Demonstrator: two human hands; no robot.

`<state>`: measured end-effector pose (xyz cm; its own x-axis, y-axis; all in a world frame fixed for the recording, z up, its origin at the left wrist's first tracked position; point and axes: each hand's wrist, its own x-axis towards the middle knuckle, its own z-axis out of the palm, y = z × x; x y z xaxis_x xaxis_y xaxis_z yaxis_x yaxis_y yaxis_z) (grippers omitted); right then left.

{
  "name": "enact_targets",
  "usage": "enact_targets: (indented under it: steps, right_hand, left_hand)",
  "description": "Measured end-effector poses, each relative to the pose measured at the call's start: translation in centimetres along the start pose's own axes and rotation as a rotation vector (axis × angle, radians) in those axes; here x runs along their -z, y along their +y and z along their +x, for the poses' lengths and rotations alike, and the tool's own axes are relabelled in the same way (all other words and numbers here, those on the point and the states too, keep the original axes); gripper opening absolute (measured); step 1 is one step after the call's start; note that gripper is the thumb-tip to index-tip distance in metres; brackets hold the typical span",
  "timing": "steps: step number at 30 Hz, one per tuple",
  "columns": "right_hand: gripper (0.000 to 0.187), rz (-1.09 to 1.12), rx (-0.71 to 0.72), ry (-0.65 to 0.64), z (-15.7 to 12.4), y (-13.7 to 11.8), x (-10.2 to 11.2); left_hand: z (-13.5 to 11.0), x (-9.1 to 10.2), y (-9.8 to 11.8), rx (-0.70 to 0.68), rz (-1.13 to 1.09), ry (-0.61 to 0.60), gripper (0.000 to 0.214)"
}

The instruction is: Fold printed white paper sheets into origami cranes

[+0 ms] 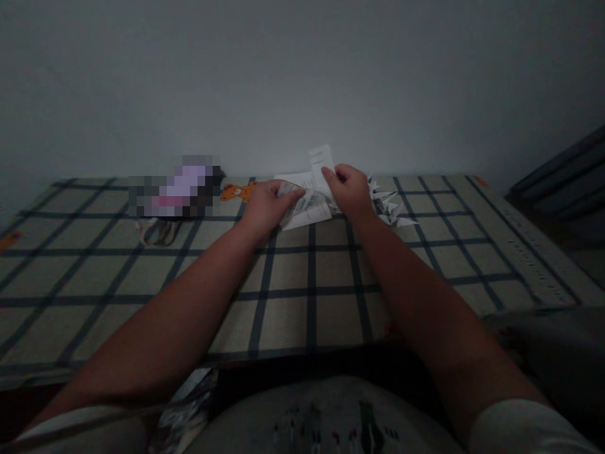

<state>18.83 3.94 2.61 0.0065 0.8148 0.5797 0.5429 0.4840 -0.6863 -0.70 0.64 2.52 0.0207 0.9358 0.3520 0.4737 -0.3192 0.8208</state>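
Observation:
Both my hands are over the far middle of the table. Thumb and fingers of my left hand (270,203) are closed on a sheet of printed paper (307,200). My right hand (350,189) pinches a narrow printed paper strip (321,161), which stands upright above the sheet. Whether the strip and the sheet are joined I cannot tell. Beneath and behind them lies more white paper (290,178), partly covered. Several pointed folded paper pieces (390,208) lie just right of my right hand, some hidden behind it.
A checked cloth (288,321) with a printed bear (237,192) covers the table. At the back left sits a blurred-out phone-like object (182,189) with a strap or cord (158,233) in front. A plain wall (302,82) rises behind; a dark striped thing (562,170) stands at right.

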Motion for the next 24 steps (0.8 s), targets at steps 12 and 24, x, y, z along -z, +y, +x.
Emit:
enact_targets:
  steps: [12, 24]
  right_hand:
    - [0.050, -0.052, -0.098, 0.138, 0.7, 1.6, 0.3]
    - [0.049, -0.089, -0.128, 0.355, 1.3, 3.2, 1.3]
  left_hand:
    - [0.4, 0.9, -0.6, 0.002, -0.043, -0.010, 0.033]
    - [1.4, 0.8, -2.9, 0.105, -0.277, 0.163, 0.034]
